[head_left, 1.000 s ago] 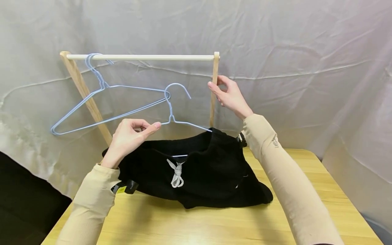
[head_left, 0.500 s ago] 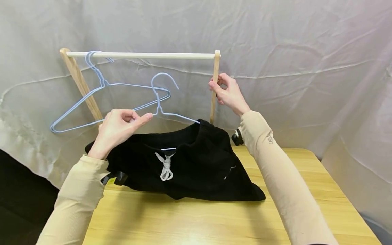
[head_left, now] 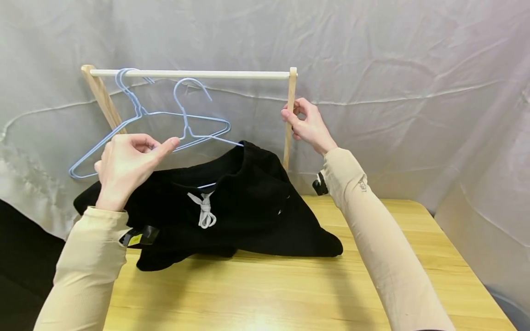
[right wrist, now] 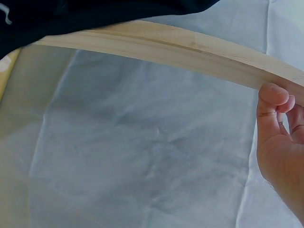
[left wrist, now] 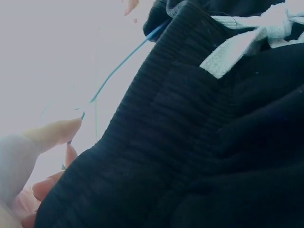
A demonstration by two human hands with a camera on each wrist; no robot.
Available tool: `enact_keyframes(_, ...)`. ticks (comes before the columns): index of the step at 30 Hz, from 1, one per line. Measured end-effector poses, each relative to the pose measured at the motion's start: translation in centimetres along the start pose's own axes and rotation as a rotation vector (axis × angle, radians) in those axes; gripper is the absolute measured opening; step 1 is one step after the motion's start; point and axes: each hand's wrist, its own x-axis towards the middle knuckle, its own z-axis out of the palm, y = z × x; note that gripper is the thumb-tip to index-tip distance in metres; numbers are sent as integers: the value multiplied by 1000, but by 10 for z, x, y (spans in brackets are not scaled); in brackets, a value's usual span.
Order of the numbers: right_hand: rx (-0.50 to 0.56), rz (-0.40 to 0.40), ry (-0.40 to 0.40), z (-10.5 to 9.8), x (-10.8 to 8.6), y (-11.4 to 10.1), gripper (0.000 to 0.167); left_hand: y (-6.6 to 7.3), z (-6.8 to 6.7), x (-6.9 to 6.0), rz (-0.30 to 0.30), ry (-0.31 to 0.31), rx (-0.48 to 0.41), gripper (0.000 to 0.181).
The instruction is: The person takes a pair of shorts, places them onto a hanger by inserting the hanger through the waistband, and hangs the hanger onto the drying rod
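Note:
Black shorts [head_left: 252,211] with a white tied drawstring [head_left: 204,211] hang on a light blue hanger [head_left: 184,117] in the head view. My left hand [head_left: 128,161] pinches the hanger's wire just left of its neck; in the left wrist view, thumb and fingers meet beside the ribbed waistband [left wrist: 156,114]. The hanger's hook curves up to just below the rack's white rod [head_left: 223,74], as seen from the head. My right hand [head_left: 310,126] grips the rack's right wooden post [head_left: 288,138], also visible in the right wrist view. The shorts hide most of the hanger's lower part.
Further blue hangers [head_left: 142,111] hang by their hooks at the rod's left end, behind the held one. The left post [head_left: 101,99] leans and is partly covered. Below lies a wooden table [head_left: 265,294]; a grey curtain [head_left: 372,59] forms the backdrop.
My left hand has carried the hanger and shorts up and to the left, bringing the hook close to the rod. My right hand keeps its grip on the post.

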Motion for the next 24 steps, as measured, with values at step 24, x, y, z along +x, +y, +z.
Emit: enact_keyframes(24, -17, -14, -7, 5, 2, 2, 21, -26, -8, 34, -103, 555, 156, 62)
